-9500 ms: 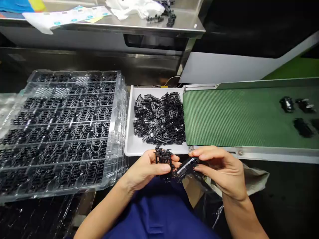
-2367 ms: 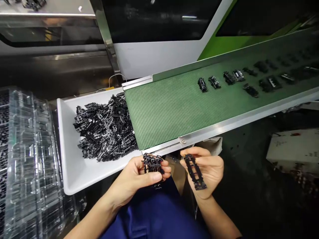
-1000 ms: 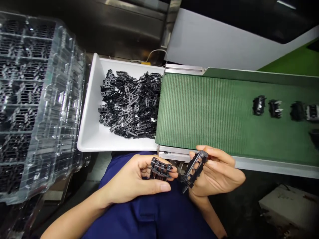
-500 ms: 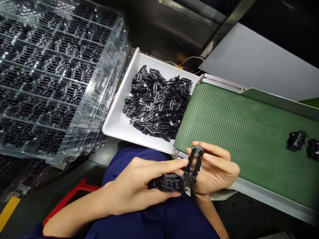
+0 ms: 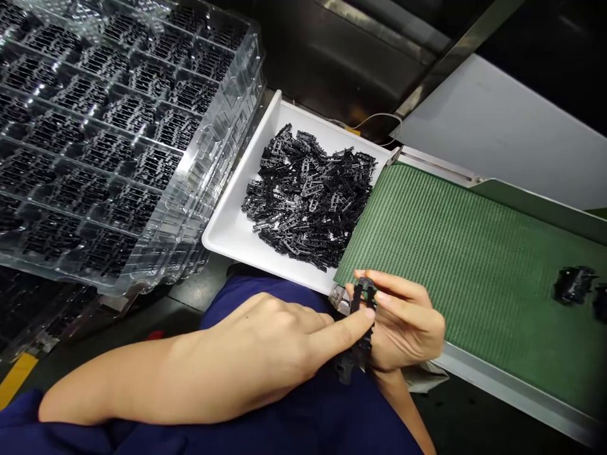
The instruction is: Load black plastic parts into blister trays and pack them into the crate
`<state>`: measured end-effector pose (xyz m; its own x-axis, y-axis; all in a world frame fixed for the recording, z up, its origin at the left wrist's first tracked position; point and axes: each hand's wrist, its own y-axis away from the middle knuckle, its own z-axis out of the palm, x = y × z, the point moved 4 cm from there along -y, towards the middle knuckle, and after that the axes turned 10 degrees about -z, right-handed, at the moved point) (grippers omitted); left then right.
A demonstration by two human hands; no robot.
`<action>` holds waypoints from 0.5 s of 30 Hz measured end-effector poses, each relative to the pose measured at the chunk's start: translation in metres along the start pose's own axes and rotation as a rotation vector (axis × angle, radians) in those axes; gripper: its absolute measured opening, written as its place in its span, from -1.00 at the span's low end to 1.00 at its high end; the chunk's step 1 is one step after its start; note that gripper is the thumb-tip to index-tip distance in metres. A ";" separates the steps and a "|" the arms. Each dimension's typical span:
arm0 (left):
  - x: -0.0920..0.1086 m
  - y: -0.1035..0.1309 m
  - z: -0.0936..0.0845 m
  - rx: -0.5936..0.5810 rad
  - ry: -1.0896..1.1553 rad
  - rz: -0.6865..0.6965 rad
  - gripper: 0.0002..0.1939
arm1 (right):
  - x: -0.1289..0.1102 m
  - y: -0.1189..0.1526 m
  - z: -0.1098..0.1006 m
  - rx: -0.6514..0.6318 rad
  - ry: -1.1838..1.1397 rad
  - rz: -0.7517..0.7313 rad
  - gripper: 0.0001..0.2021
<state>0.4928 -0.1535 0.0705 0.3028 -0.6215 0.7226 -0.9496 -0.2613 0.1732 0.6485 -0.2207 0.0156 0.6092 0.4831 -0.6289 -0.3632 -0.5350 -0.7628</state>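
Observation:
My right hand [image 5: 410, 319] is closed on a narrow black plastic frame [image 5: 355, 300], pinched upright between thumb and fingers. Across from it, my left hand [image 5: 284, 344] has its back toward me, and the outstretched index finger presses on the frame's side. Below that finger a blocky black plastic part [image 5: 345, 368] pokes out, held in my left hand and mostly hidden by it. The two black pieces overlap at the frame's lower end; whether they are joined I cannot tell.
A white tray [image 5: 237, 243] with a heap of black plastic frames stands ahead. Right of it runs a green conveyor belt [image 5: 455, 253] carrying black assembled parts [image 5: 573, 285] at its far right. Stacked clear plastic trays [image 5: 190, 208] filled with black parts are on the left.
My left hand has turned over the blocky part, hiding most of it, and its index finger has moved right onto the frame. The right hand keeps its hold. The view has shifted slightly.

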 end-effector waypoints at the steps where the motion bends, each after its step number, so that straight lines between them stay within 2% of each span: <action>1: 0.001 -0.001 0.001 0.023 -0.030 0.013 -0.38 | 0.000 0.000 0.000 -0.011 -0.002 0.001 -0.51; 4: 0.003 -0.002 0.003 0.055 -0.105 0.018 -0.45 | 0.002 0.001 0.001 -0.056 -0.024 0.006 -0.50; 7: 0.005 -0.003 0.003 0.033 -0.115 0.011 -0.51 | 0.003 0.003 0.000 -0.051 -0.059 0.044 -0.53; 13: 0.007 -0.001 0.002 -0.011 0.017 0.010 -0.46 | 0.006 0.009 -0.002 -0.029 -0.109 0.139 -0.76; 15: 0.005 0.000 0.000 -0.019 0.063 0.006 -0.44 | 0.008 0.009 -0.002 -0.020 -0.126 0.152 -0.76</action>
<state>0.4946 -0.1571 0.0741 0.2916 -0.5755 0.7640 -0.9530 -0.2434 0.1804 0.6511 -0.2233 0.0039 0.4550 0.4781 -0.7512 -0.4292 -0.6214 -0.6555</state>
